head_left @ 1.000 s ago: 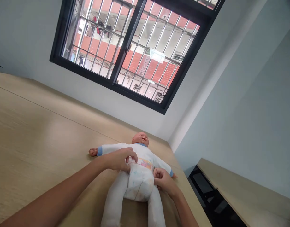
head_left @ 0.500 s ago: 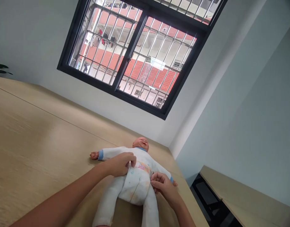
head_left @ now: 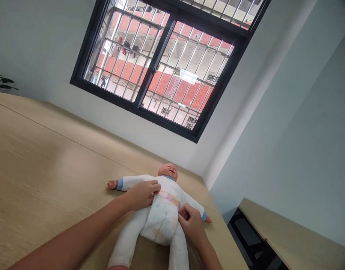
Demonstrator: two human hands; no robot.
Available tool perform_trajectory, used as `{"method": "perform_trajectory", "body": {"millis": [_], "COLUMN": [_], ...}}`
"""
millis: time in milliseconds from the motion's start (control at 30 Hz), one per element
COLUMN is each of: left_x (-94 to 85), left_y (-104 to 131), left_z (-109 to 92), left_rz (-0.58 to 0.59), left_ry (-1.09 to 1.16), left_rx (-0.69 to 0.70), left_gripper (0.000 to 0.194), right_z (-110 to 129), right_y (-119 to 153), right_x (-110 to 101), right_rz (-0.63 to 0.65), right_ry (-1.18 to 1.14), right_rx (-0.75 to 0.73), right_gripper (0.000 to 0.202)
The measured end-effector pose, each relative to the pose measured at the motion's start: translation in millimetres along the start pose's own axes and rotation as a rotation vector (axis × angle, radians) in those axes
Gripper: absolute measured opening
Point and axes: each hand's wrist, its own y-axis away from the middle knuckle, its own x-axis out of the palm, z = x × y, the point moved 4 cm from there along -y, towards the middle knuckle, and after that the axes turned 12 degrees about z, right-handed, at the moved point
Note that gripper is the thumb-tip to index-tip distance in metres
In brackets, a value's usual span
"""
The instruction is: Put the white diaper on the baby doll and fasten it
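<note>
A baby doll (head_left: 168,170) lies on its back on the wooden table, arms spread out and legs toward me. It wears a white top with blue cuffs and, over white legs, a white diaper (head_left: 160,221) with a coloured waistband strip. At the waist on the left side, my left hand (head_left: 144,194) is closed, fingers curled on the diaper's upper edge. My right hand (head_left: 190,221) pinches at the diaper's right side near the hip. The exact bit of diaper between the fingertips is hidden on both sides.
The light wooden table (head_left: 42,150) stretches far to the left and meets the wall at the back. A barred window (head_left: 155,67) is above. To the right, a lower wooden unit (head_left: 290,232) with a dark front stands by the wall. Plant leaves (head_left: 2,80) show at left.
My right hand has shifted slightly left and in against the diaper's side, its fingers closing more. My left hand has barely moved at the waist. The doll's legs shifted slightly left.
</note>
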Motion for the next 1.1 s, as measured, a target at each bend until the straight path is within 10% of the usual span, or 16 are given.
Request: {"method": "perform_trajectory", "body": {"millis": [200,433,733,1100], "left_x": [2.1,-4.7,2.5,13.5], "left_y": [-10.1,0.0,-5.7,-13.1], "left_z": [-12.2,6.1,-14.0,-2.7], "left_rz": [-0.023,0.149,-0.013,-0.004], "left_ry": [-0.07,0.25,0.11,0.229], "left_rx": [-0.032,0.004,0.02,-0.064], "left_gripper": [0.016,0.018,0.018,0.009], "right_z": [11.3,-2.1,12.3,3.0], "right_y": [-1.8,-1.8,-3.6,-4.0], "right_x": [2.4,-2.0,7.5,10.0], "right_rz": [-0.022,0.328,-0.068,0.041], "right_ry": [0.059,-0.44,0.121,-0.112], "right_rx": [-0.072,0.051,0.006,-0.026], "right_gripper": [0.019,0.021,0.025,0.035]}}
